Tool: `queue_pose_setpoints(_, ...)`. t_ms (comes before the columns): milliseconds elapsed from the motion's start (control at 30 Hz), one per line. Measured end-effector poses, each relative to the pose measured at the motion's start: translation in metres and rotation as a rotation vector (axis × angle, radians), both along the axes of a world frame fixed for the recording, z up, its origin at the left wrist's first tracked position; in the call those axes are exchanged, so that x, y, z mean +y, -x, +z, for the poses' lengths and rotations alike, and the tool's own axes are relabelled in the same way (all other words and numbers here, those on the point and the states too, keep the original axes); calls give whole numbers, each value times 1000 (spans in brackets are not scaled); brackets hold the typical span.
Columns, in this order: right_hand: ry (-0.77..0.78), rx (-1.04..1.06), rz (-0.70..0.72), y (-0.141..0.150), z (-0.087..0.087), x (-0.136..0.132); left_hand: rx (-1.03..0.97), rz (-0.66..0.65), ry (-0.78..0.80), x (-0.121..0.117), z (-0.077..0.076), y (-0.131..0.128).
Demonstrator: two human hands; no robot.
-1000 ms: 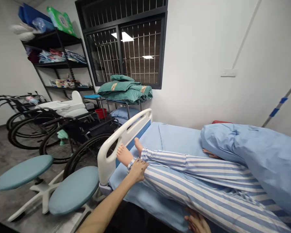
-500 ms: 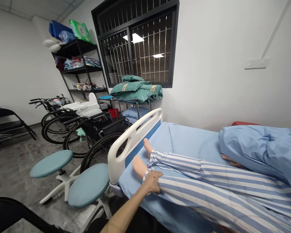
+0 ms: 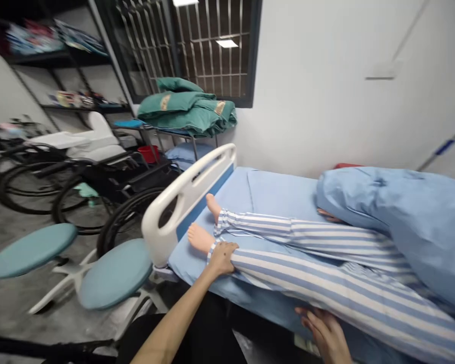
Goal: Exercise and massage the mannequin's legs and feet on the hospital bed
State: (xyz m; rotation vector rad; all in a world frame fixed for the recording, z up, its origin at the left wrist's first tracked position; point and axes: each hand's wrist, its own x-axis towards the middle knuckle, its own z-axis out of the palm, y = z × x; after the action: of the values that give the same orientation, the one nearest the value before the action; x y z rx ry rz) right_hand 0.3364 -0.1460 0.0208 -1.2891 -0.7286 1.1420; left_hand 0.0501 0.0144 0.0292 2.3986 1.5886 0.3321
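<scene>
Ward room, seen from the bedside

White-walled ward room with a black-framed barred window at top centre. Below it, a stack of folded teal quilts sits on a metal cart. Upper left, black metal shelving holds folded cloth. Further down on the left, a black wheelchair stands behind two round teal stools on white star bases.

Centre right, a training mannequin in blue-and-white striped pyjamas lies on a blue-sheeted hospital bed. Its bare feet are just short of the white plastic footboard, and its upper body is under a crumpled pale blue duvet.

The left hand is curled over the ankle of the nearer striped leg, fingers closed around the trouser cuff. At lower right, the right hand is open, fingers apart, its fingertips at the underside of that leg by the mattress edge.
</scene>
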Motion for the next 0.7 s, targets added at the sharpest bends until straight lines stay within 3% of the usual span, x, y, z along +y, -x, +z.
queue_pose_setpoints(133,-95,80,10,-2,41,8,-22,10,48,0,10,-14)
queue_pose_setpoints(300,-208,56,82,-32,77,11,-76,10,67,-6,33,-49)
queue_pose_setpoints(467,-192,39,65,-46,86,9,-125,16,40,-13,44,-68)
queue_pose_setpoints(700,-157,64,57,-33,82,4,-55,-6,67,-19,45,-56)
